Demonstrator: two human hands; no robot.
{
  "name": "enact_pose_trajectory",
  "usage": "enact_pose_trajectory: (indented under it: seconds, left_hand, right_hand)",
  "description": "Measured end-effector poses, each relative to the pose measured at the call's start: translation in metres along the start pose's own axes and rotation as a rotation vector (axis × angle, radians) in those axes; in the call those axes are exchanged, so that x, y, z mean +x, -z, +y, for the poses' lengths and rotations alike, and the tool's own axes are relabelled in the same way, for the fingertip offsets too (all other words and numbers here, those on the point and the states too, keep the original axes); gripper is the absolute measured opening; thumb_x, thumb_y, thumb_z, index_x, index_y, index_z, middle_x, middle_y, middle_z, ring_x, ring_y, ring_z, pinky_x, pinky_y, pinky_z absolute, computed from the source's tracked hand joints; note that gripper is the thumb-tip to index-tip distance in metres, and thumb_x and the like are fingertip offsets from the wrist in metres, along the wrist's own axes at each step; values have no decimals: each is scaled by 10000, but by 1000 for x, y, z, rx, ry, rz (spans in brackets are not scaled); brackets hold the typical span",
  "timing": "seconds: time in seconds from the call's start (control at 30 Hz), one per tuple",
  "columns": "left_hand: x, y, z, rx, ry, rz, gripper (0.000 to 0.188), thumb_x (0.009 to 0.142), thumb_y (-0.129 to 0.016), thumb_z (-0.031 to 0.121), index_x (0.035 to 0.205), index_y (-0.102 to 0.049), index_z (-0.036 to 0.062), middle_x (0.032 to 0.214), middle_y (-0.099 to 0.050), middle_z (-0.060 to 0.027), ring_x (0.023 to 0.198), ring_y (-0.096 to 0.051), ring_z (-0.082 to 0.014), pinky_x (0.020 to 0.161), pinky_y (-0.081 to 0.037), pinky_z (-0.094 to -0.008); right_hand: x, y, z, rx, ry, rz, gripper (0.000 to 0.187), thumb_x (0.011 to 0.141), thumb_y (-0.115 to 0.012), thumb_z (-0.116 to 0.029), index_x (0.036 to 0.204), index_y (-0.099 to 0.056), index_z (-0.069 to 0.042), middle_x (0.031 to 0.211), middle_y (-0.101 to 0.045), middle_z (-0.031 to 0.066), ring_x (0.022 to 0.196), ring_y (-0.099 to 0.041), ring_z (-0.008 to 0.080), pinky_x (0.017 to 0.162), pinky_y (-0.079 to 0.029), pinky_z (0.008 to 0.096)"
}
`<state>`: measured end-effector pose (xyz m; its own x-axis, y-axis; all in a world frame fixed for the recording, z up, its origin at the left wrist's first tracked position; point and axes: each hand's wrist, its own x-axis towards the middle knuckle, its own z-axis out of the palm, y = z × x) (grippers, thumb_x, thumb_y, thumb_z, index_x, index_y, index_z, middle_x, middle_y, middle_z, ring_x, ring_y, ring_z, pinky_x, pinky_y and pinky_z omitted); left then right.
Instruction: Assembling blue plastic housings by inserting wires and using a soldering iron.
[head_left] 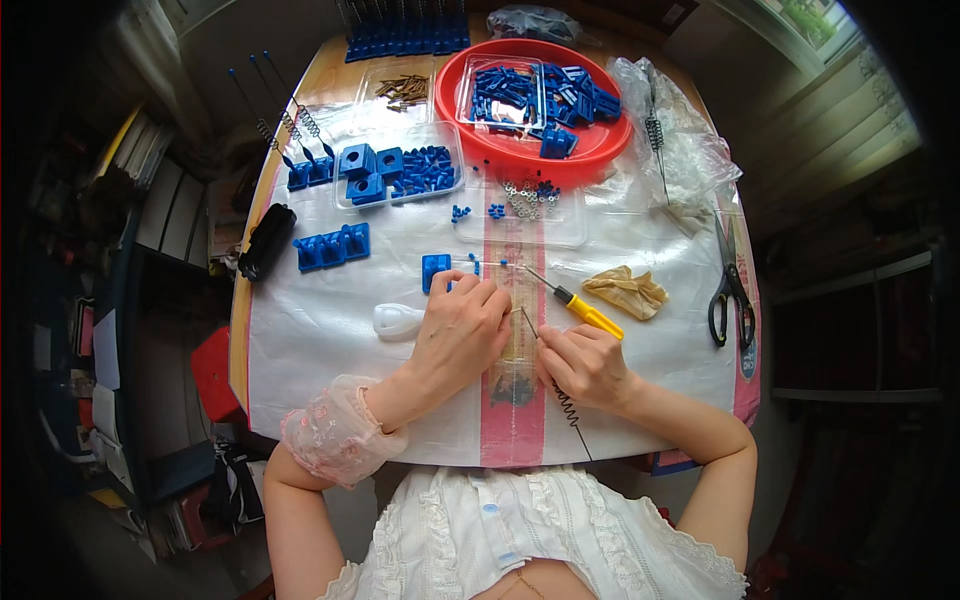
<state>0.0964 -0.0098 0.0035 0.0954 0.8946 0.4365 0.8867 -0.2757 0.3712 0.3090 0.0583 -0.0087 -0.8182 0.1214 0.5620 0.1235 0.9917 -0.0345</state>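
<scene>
Centrally, one thin, dark wire (567, 405), coiled partway with straight ends, slants over the counter (335, 75), gripped by the fingers of the right hand (583, 365); the left hand's (462, 325) fingers are curled, their hold indiscernible. Beyond: three blue cubes (365, 188), one yellow-handled tool (594, 318), one pair of scissors (732, 274).
</scene>
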Motion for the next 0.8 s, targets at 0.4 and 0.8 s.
enact_pose_trajectory:
  seconds: [0.4, 0.8]
  left_hand:
    - [0, -2, -2, 0, 1, 8, 105, 814, -743, 78, 839, -641, 82, 820, -626, -49, 839, -616, -234, 947, -426, -412]
    - [1, -2, 0, 7, 2, 5, 107, 810, -744, 82, 839, -641, 83, 817, -625, -49, 834, -617, -236, 939, -428, -411]
  right_hand:
    - [2, 0, 1, 34, -66, 81, 175, 713, -736, -105, 830, -621, -43, 940, -688, 77, 636, -655, 136, 591, -505, 287]
    - [1, 0, -1, 10, 4, 6, 149, 675, -696, -101, 756, -587, -41, 929, -684, 104, 597, -610, 145, 578, -494, 291]
